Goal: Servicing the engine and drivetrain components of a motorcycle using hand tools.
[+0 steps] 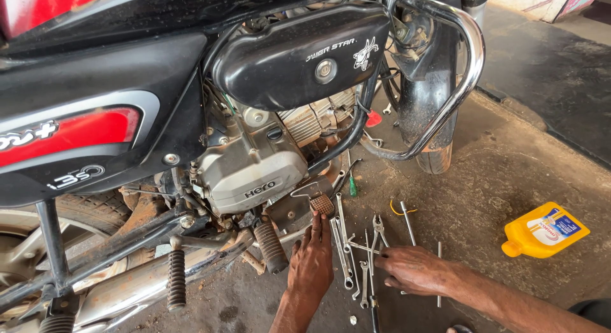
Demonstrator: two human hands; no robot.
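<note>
A yellow oil bottle [545, 231] lies on its side on the concrete floor [509, 174], well apart from the hands, its neck pointing left toward the tools; it looks capped, and what it holds cannot be told. The left hand [310, 260] reaches up under the motorcycle engine [251, 170], fingers loosely extended and grasping nothing, the fingertips touching the underside of the brake pedal [321, 204], whose ribbed pad sits just beside the rubber footpeg [271, 247]. The right hand [414, 269] rests palm down on a scatter of spanners [344, 244] spread on the floor, its fingers curled over the middle of the pile; whether it actually grips one of them cannot be told. The spanners lie mostly with their long axes running from the engine toward the person, ends pointing up at the pedal, a pair of pliers [380, 228] among them lying the same way. A green-handled screwdriver [352, 183] lies nearer the chrome crash guard [461, 85], its handle toward the person.
</note>
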